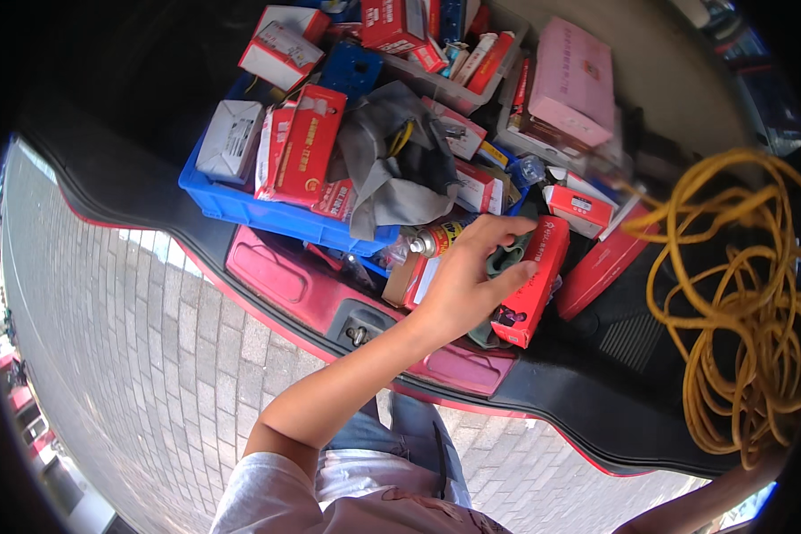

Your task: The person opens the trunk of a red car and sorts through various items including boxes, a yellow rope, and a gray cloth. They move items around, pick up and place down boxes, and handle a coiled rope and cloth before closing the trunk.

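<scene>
My left hand (472,271) reaches over the packed car boot, its thumb and fingers apart. Right beside its fingertips lies a dark green crumpled item (505,258), whose kind I cannot make out. The thumb is next to an upright red box (543,276). Near the wrist are a yellow-labelled spray can (438,238) and an opened carton (407,278). My right forearm (712,507) shows at the lower right; the right hand is out of sight past the rim. Close to that forearm is a loose coil of yellow hose or cable (730,320).
A blue crate (267,206) holds red and white boxes and a grey cloth (392,169). Behind it, a clear bin (454,89) is full of small boxes. A pink box (574,76) tops a stack. The boot sill (280,271) runs along the near edge, with brick paving below.
</scene>
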Tool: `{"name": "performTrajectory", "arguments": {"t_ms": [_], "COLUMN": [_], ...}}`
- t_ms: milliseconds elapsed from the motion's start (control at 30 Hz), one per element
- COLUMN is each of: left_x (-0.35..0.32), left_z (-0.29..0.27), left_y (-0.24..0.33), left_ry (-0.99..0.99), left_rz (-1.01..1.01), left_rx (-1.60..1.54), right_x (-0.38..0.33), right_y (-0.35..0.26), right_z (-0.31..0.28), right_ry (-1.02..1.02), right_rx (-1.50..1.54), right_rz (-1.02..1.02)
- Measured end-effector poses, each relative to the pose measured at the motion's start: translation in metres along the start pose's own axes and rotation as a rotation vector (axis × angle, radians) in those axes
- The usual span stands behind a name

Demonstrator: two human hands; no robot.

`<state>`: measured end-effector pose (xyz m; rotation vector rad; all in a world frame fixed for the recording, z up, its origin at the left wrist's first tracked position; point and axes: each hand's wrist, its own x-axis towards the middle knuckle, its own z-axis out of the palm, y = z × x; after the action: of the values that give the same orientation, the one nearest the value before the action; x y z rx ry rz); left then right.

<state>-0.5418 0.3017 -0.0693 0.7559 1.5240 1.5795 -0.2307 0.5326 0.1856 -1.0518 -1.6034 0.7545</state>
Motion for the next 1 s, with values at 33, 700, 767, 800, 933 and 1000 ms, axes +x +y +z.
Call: {"name": "performTrajectory", "arguments": {"t_ms": [33, 700, 767, 800, 933, 1000], "left_x": [-0.001, -0.351, -0.432, -0.477, -0.619, -0.676], "left_z": [0.003, 0.141, 0.148, 0.148, 0.127, 0.120], "left_y": [-0.002, -0.081, -0.085, -0.079, -0.016, 0.021], "left_ry": [0.063, -0.311, -0.254, -0.293, -0.626, -0.529], "left_rz": [0.156, 0.138, 0.234, 0.193, -0.266, -0.121], "left_rx": [0.157, 0.272, 0.258, 0.219, -0.110, -0.074], "right_x": [-0.011, -0.208, -0.250, -0.270, -0.385, -0.428], "right_y": [0.000, -0.164, -0.167, -0.162, -0.154, -0.161], "right_z": [-0.009, -0.198, -0.181, -0.176, -0.184, -0.221], "right_ry": [-0.013, -0.259, -0.157, 0.030, 0.077, -0.050], "right_rx": [-0.007, 0.166, 0.236, 0.267, 0.198, 0.028], "right_rz": [0.020, 0.057, 0.073, -0.006, -0.403, -0.470]}}
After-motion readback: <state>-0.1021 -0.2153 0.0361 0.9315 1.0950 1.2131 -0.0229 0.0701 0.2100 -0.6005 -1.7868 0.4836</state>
